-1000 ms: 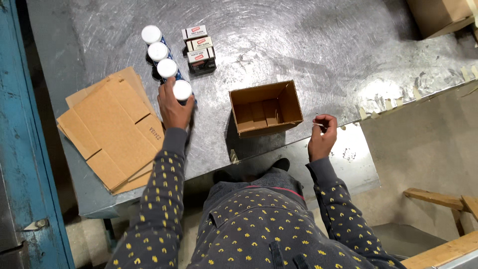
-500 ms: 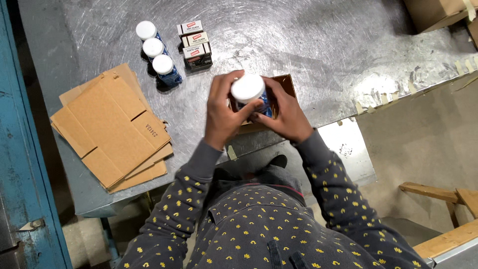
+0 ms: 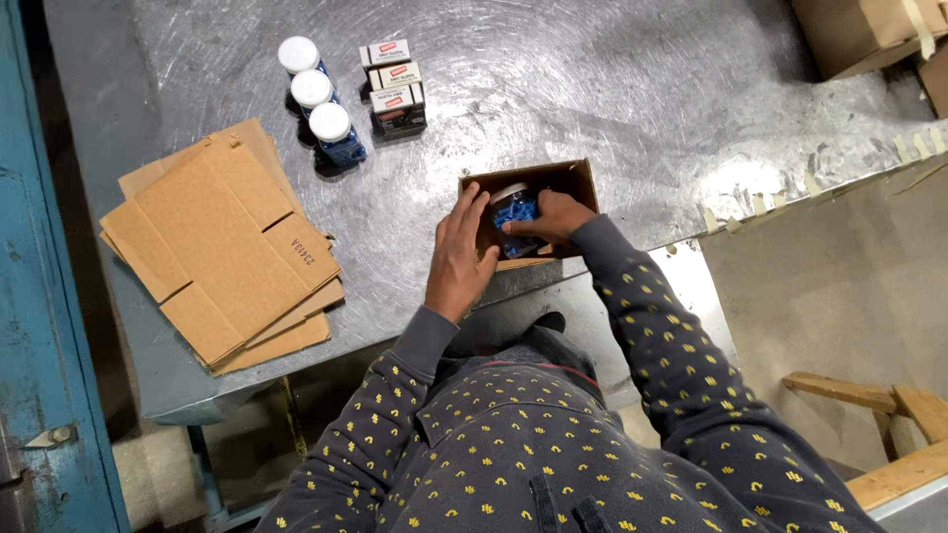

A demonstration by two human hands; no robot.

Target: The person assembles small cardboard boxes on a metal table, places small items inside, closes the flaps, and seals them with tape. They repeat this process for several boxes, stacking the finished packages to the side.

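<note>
Jar (image 3: pixel 513 209) of blue contents (rigid, likely slick) sat boxed; our right hand (image 3: pixel 553 215) clamped it, left hand (image 3: pixel 462 259) spread at nine o'clock.

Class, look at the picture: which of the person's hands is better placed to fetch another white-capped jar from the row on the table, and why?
Probably the left hand. It rests on the open box's near wall, on the side facing the jar row, and holds nothing. The right hand is inside the box gripping the blue jar.
</note>
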